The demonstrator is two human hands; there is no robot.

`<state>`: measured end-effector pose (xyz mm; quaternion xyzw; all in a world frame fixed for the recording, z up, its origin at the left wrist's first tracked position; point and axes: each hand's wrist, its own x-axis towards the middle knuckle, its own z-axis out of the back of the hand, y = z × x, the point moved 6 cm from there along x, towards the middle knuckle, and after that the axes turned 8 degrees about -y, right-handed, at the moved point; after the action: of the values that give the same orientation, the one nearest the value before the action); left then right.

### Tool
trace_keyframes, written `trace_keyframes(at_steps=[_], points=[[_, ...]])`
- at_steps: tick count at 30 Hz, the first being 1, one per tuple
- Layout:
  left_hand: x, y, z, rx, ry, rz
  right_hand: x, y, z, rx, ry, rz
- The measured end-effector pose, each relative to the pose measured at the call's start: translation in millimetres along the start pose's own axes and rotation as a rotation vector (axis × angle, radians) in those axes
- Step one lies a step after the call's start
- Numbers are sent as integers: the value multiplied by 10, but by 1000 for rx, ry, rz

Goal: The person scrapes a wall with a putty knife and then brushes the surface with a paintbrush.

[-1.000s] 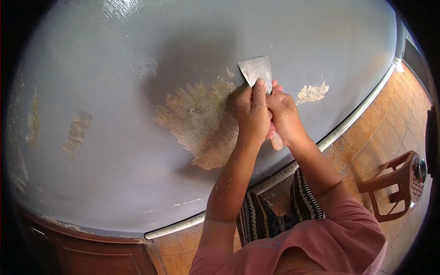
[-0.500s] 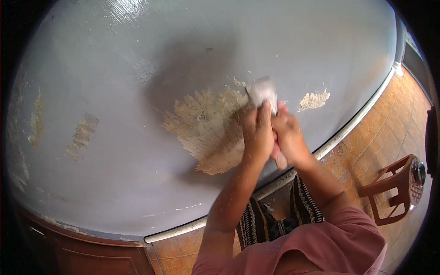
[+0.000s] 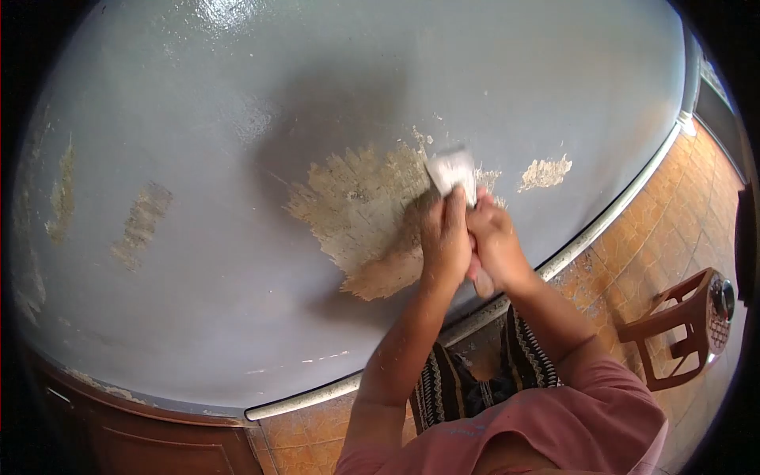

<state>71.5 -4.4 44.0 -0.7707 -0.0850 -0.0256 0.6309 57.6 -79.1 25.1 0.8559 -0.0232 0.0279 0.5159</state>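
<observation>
Both my hands are closed around one scraper (image 3: 454, 169), with its wide flat metal blade pointing up and away from me. My left hand (image 3: 447, 237) grips it from the left, a thumb or finger stretched along the base of the blade. Pressed against it from the right is my right hand (image 3: 499, 240); the rounded handle end pokes out below the two hands. The blade overlaps the right side of a large bare patch (image 3: 364, 214) in the grey painted wall (image 3: 198, 317). Flaked specks dot the paint just above the blade.
Smaller scraped patches mark the wall at right (image 3: 545, 172) and left (image 3: 142, 226). A pale pipe-like strip (image 3: 586, 235) follows the wall's foot. On the orange tiled floor (image 3: 633, 237) stands a brown plastic stool (image 3: 673, 324) with a dark round object on it. Brown wooden panelling (image 3: 158, 443) is at lower left.
My hands and the scraper have shifted slightly down the wall, toward me. More pale, flaked spots show around the blade. The grip looks the same.
</observation>
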Motion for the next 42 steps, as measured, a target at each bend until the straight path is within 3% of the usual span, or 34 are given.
trace_keyframes(at_steps=[3, 6, 10, 13, 15, 18, 21, 24, 25, 28, 30, 32, 34, 36, 40, 42], points=[[153, -426, -142, -30, 41, -47, 148, 384, -170, 64, 32, 59], [152, -285, -106, -23, 55, -76, 92, 343, -130, 8, 21, 40], [-30, 54, 20, 35, 11, 29, -45, -58, 29, 7, -69, -47], [101, -208, -40, 140, 50, -49, 77, 180, -81, 65, -16, 16], [85, -304, -110, 34, 57, -13, 85, 281, -119, 136, 44, 40], [-65, -92, -35, -1, -11, -7, -44, 98, -8, 0, -29, 74], [35, -15, -3, -18, 5, -27, -4, -30, -9, 72, -107, -19], [166, -326, -90, 72, 64, -30, 122, 290, -154, 80, -3, 96], [158, -391, -141, 40, 69, -28, 172, 315, -163, 175, 16, 47], [133, -176, -92, -3, 52, -33, 53, 266, -75, 34, 24, 90], [51, 41, 21, -19, 20, -9, 121, -25, 32, -103, -12, 229], [89, -61, 50, 23, -9, -88, 189, -31, -10, -82, -5, 234], [194, -341, -12, 6, 34, -76, 154, 291, -235, 87, 39, 76], [220, -545, -103, -80, 44, -134, 165, 472, -304, 68, 28, 105], [64, -209, 17, 27, 31, -32, -45, 240, -139, -41, -38, 80], [-27, -14, 51, -82, -7, 22, -67, 156, -105, -81, -58, 87]])
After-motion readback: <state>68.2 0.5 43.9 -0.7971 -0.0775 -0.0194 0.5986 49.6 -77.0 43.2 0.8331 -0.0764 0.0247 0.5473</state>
